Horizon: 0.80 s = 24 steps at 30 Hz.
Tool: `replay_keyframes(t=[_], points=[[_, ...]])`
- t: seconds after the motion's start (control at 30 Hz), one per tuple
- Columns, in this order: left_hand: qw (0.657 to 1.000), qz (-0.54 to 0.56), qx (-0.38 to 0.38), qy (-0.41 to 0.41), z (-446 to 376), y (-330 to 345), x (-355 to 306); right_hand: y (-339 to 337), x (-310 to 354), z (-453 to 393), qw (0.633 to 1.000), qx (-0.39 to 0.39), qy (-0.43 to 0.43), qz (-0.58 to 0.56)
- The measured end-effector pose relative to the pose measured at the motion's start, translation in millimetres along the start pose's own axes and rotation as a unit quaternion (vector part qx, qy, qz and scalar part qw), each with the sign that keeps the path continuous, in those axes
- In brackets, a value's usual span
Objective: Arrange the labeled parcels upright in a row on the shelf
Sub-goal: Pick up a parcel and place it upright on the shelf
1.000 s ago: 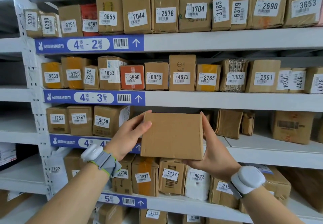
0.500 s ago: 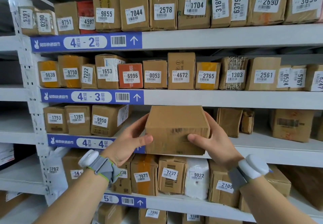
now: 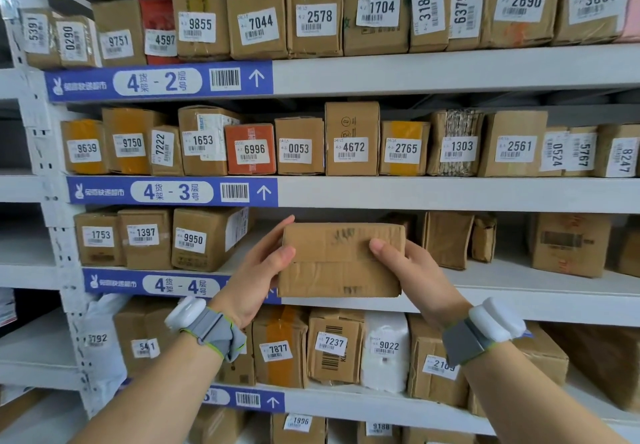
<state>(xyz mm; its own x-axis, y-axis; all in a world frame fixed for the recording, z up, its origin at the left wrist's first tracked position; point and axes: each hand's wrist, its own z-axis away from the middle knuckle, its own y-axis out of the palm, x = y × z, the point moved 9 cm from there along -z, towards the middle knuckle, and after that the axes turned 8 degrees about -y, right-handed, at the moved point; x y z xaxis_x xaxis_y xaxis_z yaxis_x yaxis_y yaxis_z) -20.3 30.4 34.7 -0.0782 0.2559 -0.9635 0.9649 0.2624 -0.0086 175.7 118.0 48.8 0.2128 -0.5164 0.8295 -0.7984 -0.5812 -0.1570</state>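
Before the 4-4 shelf, plain parcel grasped by left hand and right hand, parcel 9950 just left.

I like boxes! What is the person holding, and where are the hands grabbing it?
A plain cardboard box, held by its two ends: left hand on the left end, right hand on the right.

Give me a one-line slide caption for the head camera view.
Both hands, left hand and right hand, hold a plain cardboard parcel at shelf 4-4, beside parcel 9950.
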Motion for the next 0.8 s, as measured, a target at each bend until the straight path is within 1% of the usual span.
replay_keyframes(t=[0.1,0.2,0.27,0.37,0.47,0.53,0.67,0.73,0.8], points=[[1.0,-0.016,-0.019,-0.001,-2,-2,-3,1,2,1,1.0,0.002,-0.018,-0.007],[0.999,-0.006,-0.038,-0.012,-3,-4,-4,3,4,4,0.998,0.034,-0.049,0.002],[0.998,-0.005,-0.049,-0.03,-3,-5,-4,5,2,7,0.995,0.063,-0.062,0.051],[0.995,0.007,-0.061,-0.077,-4,-8,-1,4,-1,8,0.984,0.08,-0.072,0.139],[0.989,0.026,-0.06,-0.132,-3,-9,6,2,-1,6,0.978,0.076,-0.075,0.179],[0.987,0.019,-0.054,-0.152,-2,-7,7,0,-3,5,0.977,0.063,-0.073,0.188],[0.987,-0.01,-0.042,-0.152,-1,-5,7,-7,-12,2,0.985,0.021,-0.049,0.167],[0.991,0.006,-0.023,-0.131,3,-1,6,-10,-16,0,0.993,-0.004,-0.035,0.114],[0.994,-0.004,-0.005,-0.111,8,5,7,-13,-20,-3,0.998,-0.021,-0.018,0.061]])
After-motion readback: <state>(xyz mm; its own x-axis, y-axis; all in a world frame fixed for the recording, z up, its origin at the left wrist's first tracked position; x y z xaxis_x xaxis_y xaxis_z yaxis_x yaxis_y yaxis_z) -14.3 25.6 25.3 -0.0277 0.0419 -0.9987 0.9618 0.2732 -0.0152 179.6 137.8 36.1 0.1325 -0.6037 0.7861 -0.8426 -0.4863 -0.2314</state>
